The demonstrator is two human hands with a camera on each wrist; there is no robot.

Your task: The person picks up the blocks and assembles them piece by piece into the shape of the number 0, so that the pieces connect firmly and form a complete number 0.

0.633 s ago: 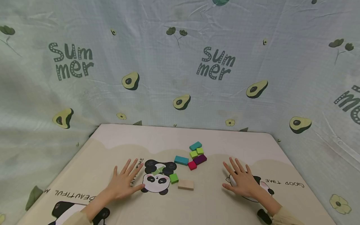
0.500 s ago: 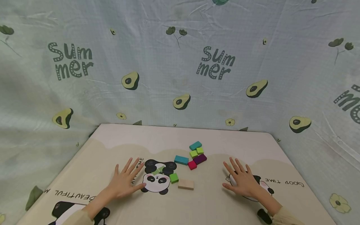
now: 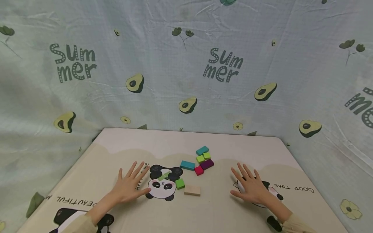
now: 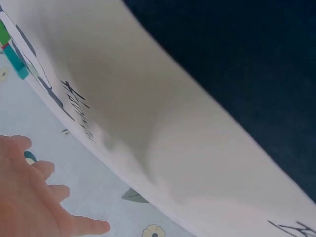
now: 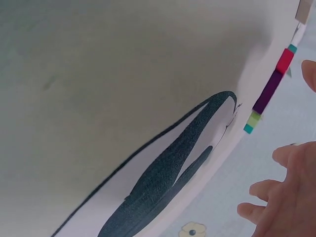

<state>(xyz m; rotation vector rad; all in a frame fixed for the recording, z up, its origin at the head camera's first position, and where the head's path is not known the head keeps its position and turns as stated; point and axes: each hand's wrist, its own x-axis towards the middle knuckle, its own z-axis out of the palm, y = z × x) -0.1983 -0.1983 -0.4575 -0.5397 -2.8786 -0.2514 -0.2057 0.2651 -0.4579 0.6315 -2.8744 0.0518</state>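
In the head view my left hand (image 3: 128,187) is spread with straight fingers over the left of the table, its thumb overlapping a printed panda. My right hand (image 3: 251,188) is likewise spread, on the right side. Neither holds anything. Between them lie a green block (image 3: 180,183) and a plain wooden block (image 3: 192,190). Behind these a loose cluster has a teal block (image 3: 187,165), a red block (image 3: 199,170), a purple block (image 3: 207,164), two lime blocks (image 3: 200,159) and another teal block (image 3: 202,150). The right wrist view shows the purple block (image 5: 268,92) edge-on beyond the hand.
The table (image 3: 163,216) wears a cream cover printed with pandas and lettering. Its far edge meets a hanging cloth (image 3: 163,64) with avocado and "Summer" prints, which also closes in both sides.
My left hand shifts very slightly forward, its fingertips a little higher in the head view. The right hand and the blocks stay where they were.
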